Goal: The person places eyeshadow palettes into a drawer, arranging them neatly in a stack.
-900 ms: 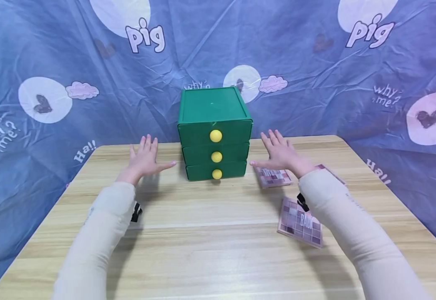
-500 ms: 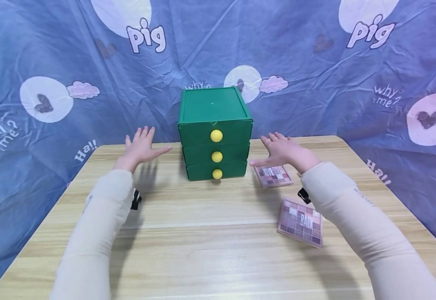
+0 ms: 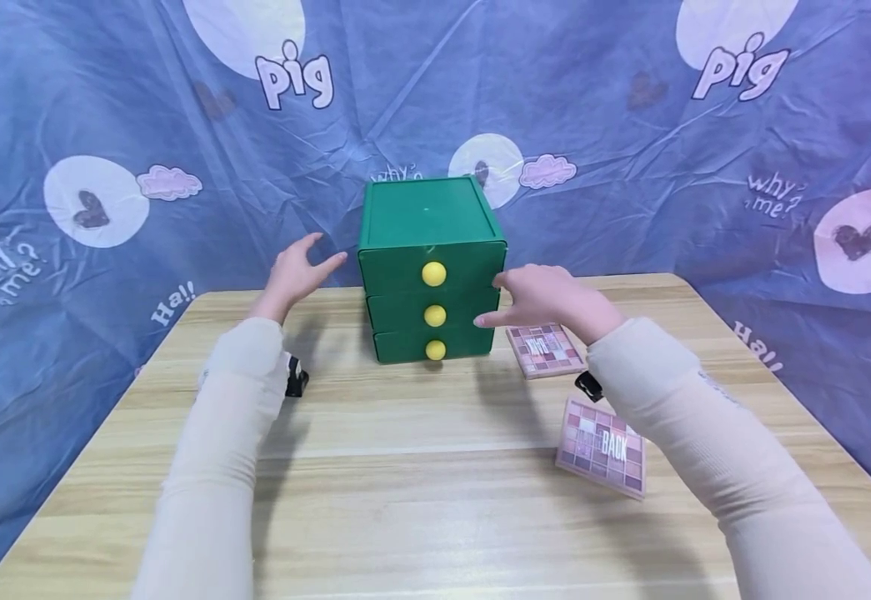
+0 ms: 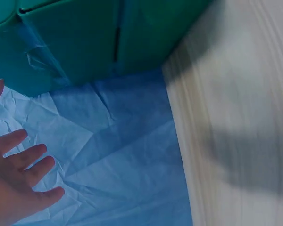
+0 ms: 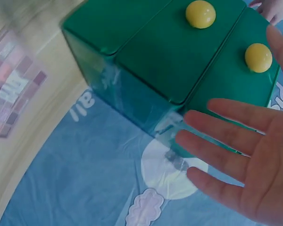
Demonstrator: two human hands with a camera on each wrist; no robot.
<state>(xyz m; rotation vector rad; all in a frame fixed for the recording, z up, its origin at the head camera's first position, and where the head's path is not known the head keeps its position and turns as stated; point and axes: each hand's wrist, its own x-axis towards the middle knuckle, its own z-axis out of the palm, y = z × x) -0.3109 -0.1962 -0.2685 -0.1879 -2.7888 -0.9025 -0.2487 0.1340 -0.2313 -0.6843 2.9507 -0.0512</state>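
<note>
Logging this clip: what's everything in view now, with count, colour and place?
Three-drawer cabinet: 1, green, at the table's back.
Round drawer knobs: 3, yellow, one per drawer.
Eyeshadow palettes: 2 visible, pinkish-purple, table's right side.
Table: 1, light wood-grain, beneath the cabinet.
Printed cloth: 1, blue, behind the table.
Sleeves: 2, off-white, on the forearms.
Left hand: 1, bare, left of the cabinet.
Right hand: 1, bare, by the cabinet's right edge.

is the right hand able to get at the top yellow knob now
Likely yes: the right hand hovers empty by the green drawer unit, and nothing visible blocks the top yellow knob.
</note>
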